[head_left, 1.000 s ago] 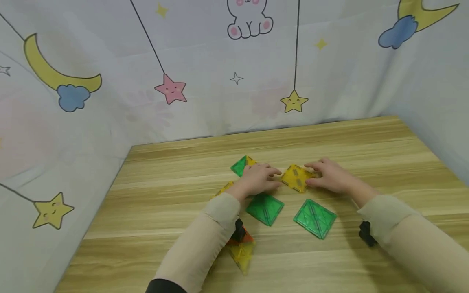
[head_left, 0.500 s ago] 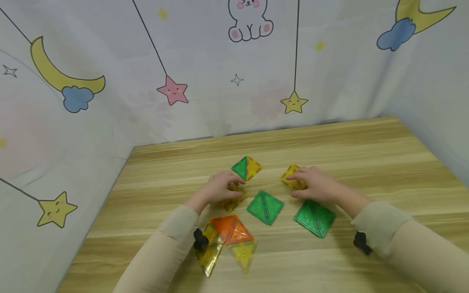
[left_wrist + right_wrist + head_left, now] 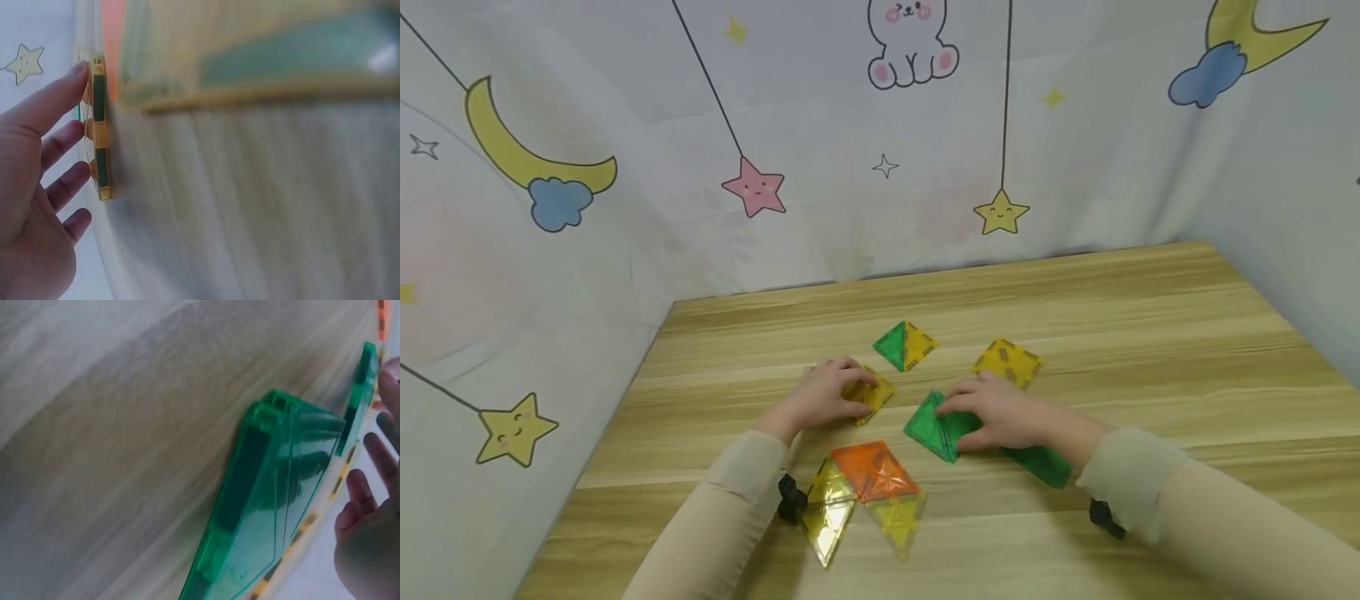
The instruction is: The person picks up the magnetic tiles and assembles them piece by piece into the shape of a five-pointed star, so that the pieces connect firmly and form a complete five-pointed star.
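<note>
In the head view my left hand [image 3: 820, 396] lies over a yellow magnetic tile piece [image 3: 882, 393], its fingers spread on top and covering the left part. The left wrist view has this yellow tile [image 3: 100, 128] edge-on, the thumb and fingertips against its upper face. My right hand [image 3: 1003, 412] reaches over the right side of a square of two green triangular magnetic tiles [image 3: 927, 429], fingers loosely bent; whether they touch is unclear. Under the right wrist, a second green square [image 3: 1041, 465] is partly hidden. The right wrist view shows green tiles [image 3: 262, 506] beside the relaxed fingers.
A green-and-yellow tile square [image 3: 905, 346] lies farther back, and a yellow tile square [image 3: 1006, 360] behind the right hand. Nearer are orange tiles [image 3: 876, 468] joined to yellow triangles [image 3: 898, 518]. A patterned cloth [image 3: 850, 225] hangs behind the wooden table [image 3: 1150, 333].
My left hand has moved left from near the green square to the yellow tile, which has shifted slightly. My right hand has moved left and nearer, from the back yellow square to the green one.
</note>
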Motion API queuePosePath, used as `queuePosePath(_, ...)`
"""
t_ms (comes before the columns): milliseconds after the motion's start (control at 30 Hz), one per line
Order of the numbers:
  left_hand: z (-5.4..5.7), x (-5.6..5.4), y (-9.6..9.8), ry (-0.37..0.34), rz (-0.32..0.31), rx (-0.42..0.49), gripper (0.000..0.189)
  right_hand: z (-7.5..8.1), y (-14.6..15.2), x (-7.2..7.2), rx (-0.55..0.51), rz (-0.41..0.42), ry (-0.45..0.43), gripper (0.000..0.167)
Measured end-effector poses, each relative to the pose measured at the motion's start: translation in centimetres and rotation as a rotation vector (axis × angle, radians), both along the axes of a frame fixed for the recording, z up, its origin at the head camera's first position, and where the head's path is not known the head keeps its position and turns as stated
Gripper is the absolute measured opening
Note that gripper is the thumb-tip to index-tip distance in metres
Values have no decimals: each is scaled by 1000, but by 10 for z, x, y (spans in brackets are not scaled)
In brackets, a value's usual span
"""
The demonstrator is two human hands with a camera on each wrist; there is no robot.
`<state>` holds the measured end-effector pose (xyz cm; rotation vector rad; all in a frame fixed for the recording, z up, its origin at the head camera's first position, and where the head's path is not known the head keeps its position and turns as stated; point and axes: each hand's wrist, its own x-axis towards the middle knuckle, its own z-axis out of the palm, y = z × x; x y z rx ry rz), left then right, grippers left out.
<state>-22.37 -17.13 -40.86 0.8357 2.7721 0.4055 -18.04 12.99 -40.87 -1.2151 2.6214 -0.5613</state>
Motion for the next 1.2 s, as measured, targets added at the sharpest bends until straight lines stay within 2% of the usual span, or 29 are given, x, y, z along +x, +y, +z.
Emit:
queuePosePath(300,-1,-9,-20,37,128,-18,41,-5,-9,-4,25,-19,26,48)
queuePosePath(533,-2,-14,-27,54,193,-23,41,-5,-10,-17,77,-97,26,49)
queuePosePath(700,-2,-14,-29,62,227,-26,41,-3,-9,-21,89,-116,21,49)
queuePosePath(833,-2,-12,-29,64,214,-7,42,-2,-11,-17,86,-134,30,49)
queuePosePath(967,2,-5,-30,55,167,9,43,0,-20,-7,67,-102,43,50)
queuePosePath(1200,5,19,-39,18,26,32,41,-6,-36,9,8,-14,113,46)
